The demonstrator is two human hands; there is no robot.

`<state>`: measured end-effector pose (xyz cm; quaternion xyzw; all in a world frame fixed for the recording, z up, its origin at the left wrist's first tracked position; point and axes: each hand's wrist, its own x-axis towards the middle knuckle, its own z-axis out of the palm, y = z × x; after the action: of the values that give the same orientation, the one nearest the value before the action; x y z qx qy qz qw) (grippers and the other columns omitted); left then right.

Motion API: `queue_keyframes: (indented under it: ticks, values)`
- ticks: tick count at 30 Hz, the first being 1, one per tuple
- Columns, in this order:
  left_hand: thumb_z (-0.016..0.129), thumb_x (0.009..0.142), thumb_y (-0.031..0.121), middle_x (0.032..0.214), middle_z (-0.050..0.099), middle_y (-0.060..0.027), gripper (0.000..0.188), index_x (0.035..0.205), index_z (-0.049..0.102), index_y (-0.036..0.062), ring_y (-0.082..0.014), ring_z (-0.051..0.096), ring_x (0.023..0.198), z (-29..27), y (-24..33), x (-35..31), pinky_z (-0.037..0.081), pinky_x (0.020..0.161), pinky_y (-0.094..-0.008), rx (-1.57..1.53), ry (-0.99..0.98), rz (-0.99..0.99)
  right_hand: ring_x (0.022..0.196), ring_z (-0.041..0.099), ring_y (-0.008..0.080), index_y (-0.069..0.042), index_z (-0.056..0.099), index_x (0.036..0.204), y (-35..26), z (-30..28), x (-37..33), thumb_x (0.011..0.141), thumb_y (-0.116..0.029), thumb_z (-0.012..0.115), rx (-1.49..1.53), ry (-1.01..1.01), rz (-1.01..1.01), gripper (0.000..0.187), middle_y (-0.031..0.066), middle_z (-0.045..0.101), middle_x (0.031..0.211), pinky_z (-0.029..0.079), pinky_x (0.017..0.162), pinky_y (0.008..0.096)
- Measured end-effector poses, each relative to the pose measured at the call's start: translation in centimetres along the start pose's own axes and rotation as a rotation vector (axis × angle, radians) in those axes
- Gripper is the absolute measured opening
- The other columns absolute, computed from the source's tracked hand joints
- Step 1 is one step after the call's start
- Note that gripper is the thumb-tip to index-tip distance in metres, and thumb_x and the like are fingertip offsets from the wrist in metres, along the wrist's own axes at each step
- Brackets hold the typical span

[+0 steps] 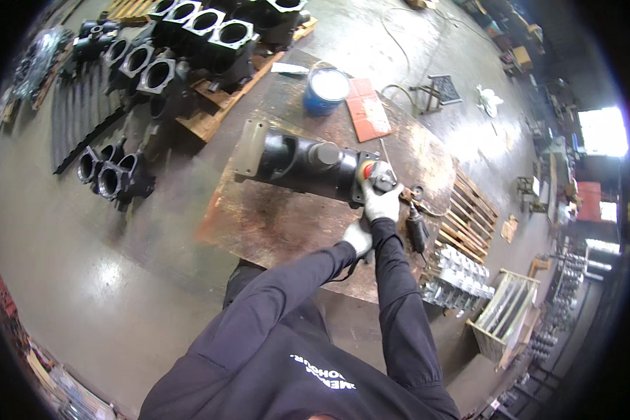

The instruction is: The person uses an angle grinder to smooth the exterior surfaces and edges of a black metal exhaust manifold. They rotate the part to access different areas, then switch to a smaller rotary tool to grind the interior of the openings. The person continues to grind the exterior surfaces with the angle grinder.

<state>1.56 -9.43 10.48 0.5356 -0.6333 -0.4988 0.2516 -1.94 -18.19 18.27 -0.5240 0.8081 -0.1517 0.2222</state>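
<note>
A black metal cylinder (308, 164) lies on its side on a worn brown table (273, 231), with a bare-metal square flange (250, 148) at its left end. My right hand (383, 203), in a white glove, is closed around the head end of an angle grinder (381, 176). The grinder's disc, with red on it, sits at the cylinder's right end flange; whether it touches is hard to tell. Nearer to me, my gloved left hand (358, 238) is wrapped round the rear part of the grinder. Most of the grinder's body is hidden by my hands.
Right of my hands lies a second black hand tool (417, 229) with a hose. A blue bucket (326, 91) and a reddish folder-like sheet (368, 110) occupy the table's far side. Black castings (157, 73) stand on the floor and pallets at left; a wooden pallet (469, 213) is at right.
</note>
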Motion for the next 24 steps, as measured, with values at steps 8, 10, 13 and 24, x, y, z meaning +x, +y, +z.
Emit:
queue_keyframes:
  ticks: [8, 10, 13, 24]
  values:
    - [0.058, 0.09, 0.052, 0.11, 0.068, -0.0283, 0.062, 0.124, 0.059, 0.0004, -0.0439, 0.065, 0.107, 5.3, -0.1, -5.9, 0.052, 0.091, -0.0462, -0.339, 0.135, -0.301, 0.123, 0.059, 0.0427, 0.002, 0.029, 0.147, 6.3, -0.2, -4.7, 0.076, -0.05, 0.081, 0.125, 0.019, 0.057, 0.102, 0.032, 0.059, 0.13, 0.046, 0.103, 0.0443]
    - [0.059, 0.09, 0.053, 0.11, 0.068, -0.0286, 0.061, 0.122, 0.06, 0.0003, -0.0429, 0.065, 0.108, 6.7, -0.1, -9.4, 0.053, 0.09, -0.0465, -0.356, 0.05, -0.27, 0.121, 0.059, 0.0373, 0.004, 0.03, 0.145, 7.6, -0.7, -8.0, 0.077, -0.045, 0.083, 0.125, 0.032, 0.13, 0.099, 0.0285, 0.059, 0.13, 0.046, 0.103, 0.0425]
    - [0.06, 0.092, 0.041, 0.109, 0.068, -0.0285, 0.051, 0.125, 0.057, 0.0025, -0.0424, 0.065, 0.107, 6.4, -0.1, -14.7, 0.051, 0.093, -0.046, -0.316, -0.085, -0.384, 0.12, 0.058, 0.0309, 0.006, 0.033, 0.142, 8.5, -1.2, -13.3, 0.078, -0.038, 0.085, 0.204, 0.069, 0.186, 0.093, 0.0239, 0.056, 0.131, 0.044, 0.104, 0.0401]
    - [0.075, 0.08, 0.021, 0.133, 0.059, -0.0237, 0.072, 0.141, 0.043, -0.0006, -0.0322, 0.057, 0.127, -11.9, -7.0, -30.0, 0.044, 0.108, -0.0396, -0.483, -0.094, -0.522, 0.122, 0.054, 0.0258, -0.004, 0.037, 0.14, -5.6, 8.0, -28.3, 0.077, -0.021, 0.088, 0.566, 0.045, 0.123, 0.083, 0.0202, 0.052, 0.135, 0.045, 0.105, 0.0374]
